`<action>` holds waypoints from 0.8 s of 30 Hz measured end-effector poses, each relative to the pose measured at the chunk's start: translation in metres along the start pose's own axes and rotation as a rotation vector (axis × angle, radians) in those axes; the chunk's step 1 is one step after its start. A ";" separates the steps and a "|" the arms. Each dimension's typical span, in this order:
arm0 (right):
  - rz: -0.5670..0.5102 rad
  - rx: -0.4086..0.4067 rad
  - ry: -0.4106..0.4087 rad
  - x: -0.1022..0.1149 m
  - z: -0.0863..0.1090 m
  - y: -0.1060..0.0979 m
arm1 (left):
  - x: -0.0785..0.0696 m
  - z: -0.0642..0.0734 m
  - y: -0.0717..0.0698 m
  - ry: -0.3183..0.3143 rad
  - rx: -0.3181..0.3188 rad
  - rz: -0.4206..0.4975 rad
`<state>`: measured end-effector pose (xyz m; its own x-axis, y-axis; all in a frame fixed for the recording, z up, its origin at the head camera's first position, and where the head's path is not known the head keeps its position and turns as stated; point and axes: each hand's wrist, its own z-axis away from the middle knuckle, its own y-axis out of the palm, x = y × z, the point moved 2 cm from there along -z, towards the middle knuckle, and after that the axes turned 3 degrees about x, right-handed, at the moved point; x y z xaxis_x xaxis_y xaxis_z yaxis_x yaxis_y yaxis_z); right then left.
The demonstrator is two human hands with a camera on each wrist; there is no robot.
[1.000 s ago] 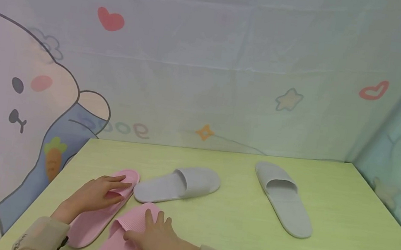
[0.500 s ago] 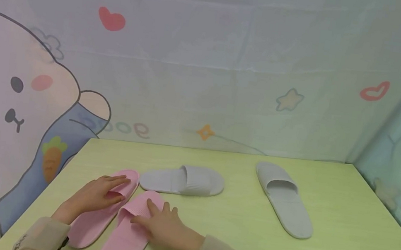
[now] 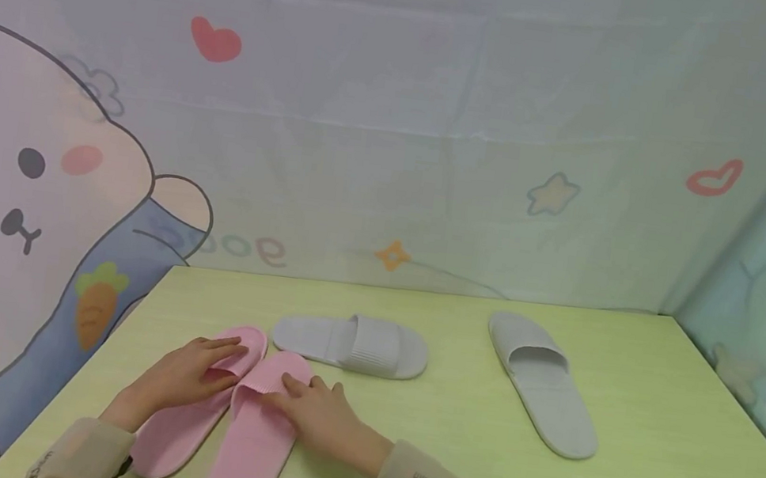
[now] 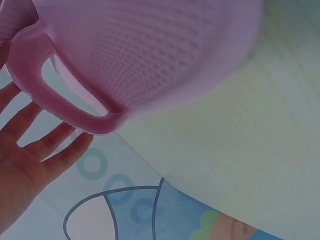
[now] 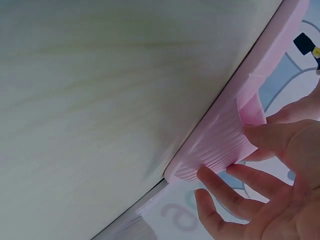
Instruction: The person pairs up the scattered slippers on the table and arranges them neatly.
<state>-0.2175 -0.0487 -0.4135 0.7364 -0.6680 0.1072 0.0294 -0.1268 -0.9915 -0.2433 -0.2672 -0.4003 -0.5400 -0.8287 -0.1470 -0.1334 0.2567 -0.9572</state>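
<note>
Two pink slippers lie side by side at the front left, their toes close together. Over the strap of the left pink slipper (image 3: 170, 438) my left hand (image 3: 189, 373) rests with spread fingers; in the left wrist view its fingers (image 4: 50, 142) lie along the strap edge. My right hand (image 3: 330, 425) holds the right pink slipper (image 3: 249, 450) by its ribbed strap, thumb at the opening and fingertips (image 5: 212, 180) on top. The heel of that slipper runs past the bottom of the head view.
A grey slipper (image 3: 313, 336) lies sideways behind the pink ones, toe to the right. Another grey slipper (image 3: 552, 403) slants on the right of the yellow-green table (image 3: 441, 469). A cartoon-printed cloth (image 3: 365, 149) hangs behind.
My right hand has slid the right pink slipper forward and closer beside the left one. The nearer grey slipper has turned and shifted slightly back and right. My left hand stays put.
</note>
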 end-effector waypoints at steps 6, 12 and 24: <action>0.014 -0.024 0.026 -0.006 -0.003 0.004 | -0.001 0.003 0.000 -0.014 -0.007 0.049; 0.043 0.007 0.051 -0.006 -0.004 0.004 | -0.002 0.007 0.000 -0.042 -0.016 0.040; 0.070 0.014 0.002 0.010 0.004 -0.001 | -0.008 0.029 -0.002 -0.003 -0.114 -0.058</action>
<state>-0.2073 -0.0525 -0.4112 0.7359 -0.6760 0.0377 -0.0129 -0.0697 -0.9975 -0.2143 -0.2753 -0.4041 -0.5263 -0.8452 -0.0927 -0.2579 0.2626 -0.9298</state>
